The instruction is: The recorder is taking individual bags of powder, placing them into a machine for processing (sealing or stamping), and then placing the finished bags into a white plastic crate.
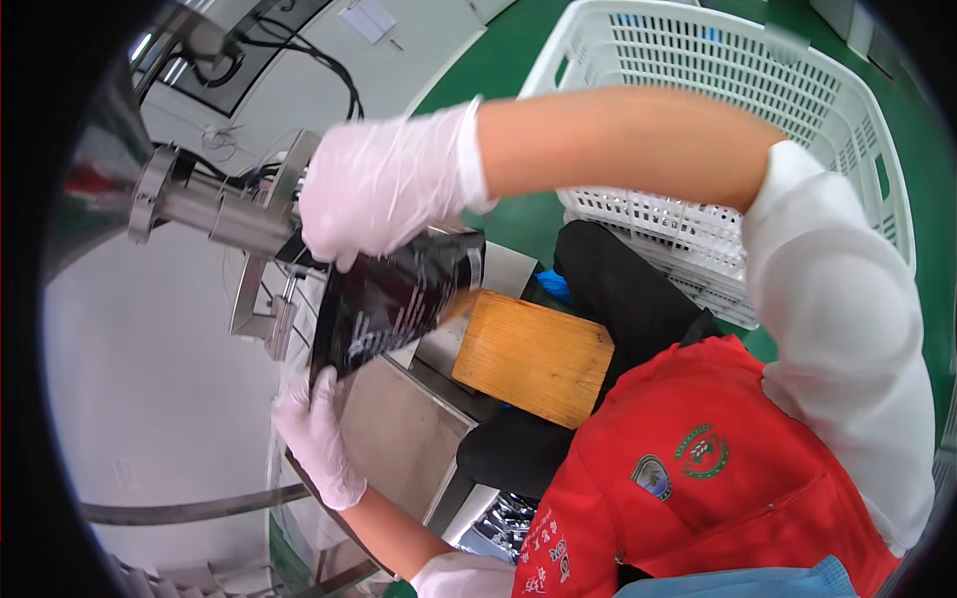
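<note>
A black plastic pouch (399,294) with pale print hangs at the end of a steel filling tube (224,214). My right hand (374,189), in a thin whitish glove, is closed over the pouch's upper edge beside the tube's end; most of its fingertips are hidden. Lower down, my gloved left hand (319,434) pinches the pouch's near left corner between thumb and fingers. Whether the pouch's mouth surrounds the tube cannot be made out behind my right hand.
A wooden board (535,357) lies by my legs. Stacked white plastic crates (877,130) stand on the green floor at the far right. Below the pouch is a metal surface (399,439); a metal bracket (264,324) sits under the tube. Small shiny packets (506,523) lie near my left forearm.
</note>
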Tool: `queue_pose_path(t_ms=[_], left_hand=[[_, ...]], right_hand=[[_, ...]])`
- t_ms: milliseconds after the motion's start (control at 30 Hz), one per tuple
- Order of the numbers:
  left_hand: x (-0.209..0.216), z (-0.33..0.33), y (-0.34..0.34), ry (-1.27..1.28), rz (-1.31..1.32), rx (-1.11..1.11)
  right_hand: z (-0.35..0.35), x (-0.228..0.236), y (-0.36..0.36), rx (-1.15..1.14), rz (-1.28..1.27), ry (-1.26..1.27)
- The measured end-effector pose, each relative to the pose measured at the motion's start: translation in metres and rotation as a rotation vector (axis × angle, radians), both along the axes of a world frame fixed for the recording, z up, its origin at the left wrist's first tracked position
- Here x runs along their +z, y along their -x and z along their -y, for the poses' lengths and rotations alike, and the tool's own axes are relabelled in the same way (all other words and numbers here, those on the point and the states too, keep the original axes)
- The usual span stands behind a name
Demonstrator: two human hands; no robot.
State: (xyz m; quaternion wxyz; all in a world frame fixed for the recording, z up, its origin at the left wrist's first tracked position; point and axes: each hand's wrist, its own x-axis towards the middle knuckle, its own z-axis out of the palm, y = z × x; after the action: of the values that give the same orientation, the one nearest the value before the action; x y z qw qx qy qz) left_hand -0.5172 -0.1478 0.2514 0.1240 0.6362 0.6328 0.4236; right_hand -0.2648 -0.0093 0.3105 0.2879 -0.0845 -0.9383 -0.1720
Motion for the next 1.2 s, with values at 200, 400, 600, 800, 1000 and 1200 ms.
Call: queue_pose_path(t_ms=[200,400,600,800,1000,1200], left_hand=[[-0.022,0.002,0.028,-0.124,0.078,0.066],[-0.095,0.008,-0.007,-0.025,0.375,0.08],[-0.14,0.016,-0.042,0.078,0.461,0.05],[-0.156,0.016,-0.053,0.141,0.574,0.147],[-0.157,0.016,-0.059,0.16,0.605,0.111],[-0.146,0.067,-0.03,0.165,0.481,0.563]], right_hand=[[-0.035,0.073,-0.103,-0.52,-0.053,-0.126],[0.013,0.12,-0.226,-0.793,-0.348,0.271],[0.016,-0.032,-0.318,-1.025,-0.061,0.688],[-0.017,-0.211,-0.386,-1.026,-1.037,1.789],[-0.069,-0.296,-0.418,-0.796,-0.659,1.228],[-0.029,-0.364,-0.359,-1.318,-0.022,1.072]])
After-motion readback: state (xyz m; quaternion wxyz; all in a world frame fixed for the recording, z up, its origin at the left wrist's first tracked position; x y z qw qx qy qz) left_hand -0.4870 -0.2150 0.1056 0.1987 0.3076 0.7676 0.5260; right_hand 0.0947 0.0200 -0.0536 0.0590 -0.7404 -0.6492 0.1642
